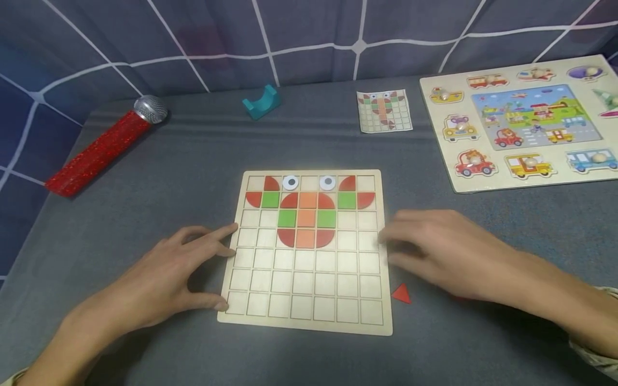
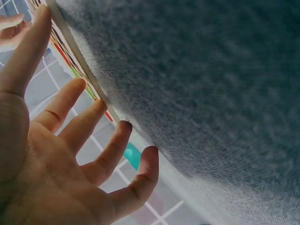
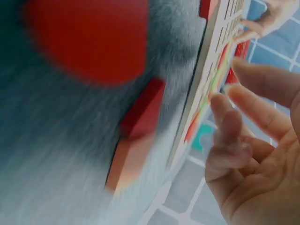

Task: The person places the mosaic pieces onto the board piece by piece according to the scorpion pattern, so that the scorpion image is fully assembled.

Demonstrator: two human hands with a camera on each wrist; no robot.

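Observation:
A wooden grid board lies flat on the dark grey cloth. Red quarter-round pieces, green squares, orange squares and two googly-eye pieces fill cells in its upper half. My left hand is spread along the board's left edge, fingertips and thumb touching the rim. My right hand, blurred, is at the right edge with loosely bent fingers; no piece shows between them in the right wrist view. A red triangle lies below it. Red and orange pieces lie near the right wrist, mostly hidden from the head view.
Behind the board lies a small pattern card. A vehicle peg puzzle is at the back right. A teal curved block and a red glittery microphone are at the back left. A blue checked curtain hangs behind.

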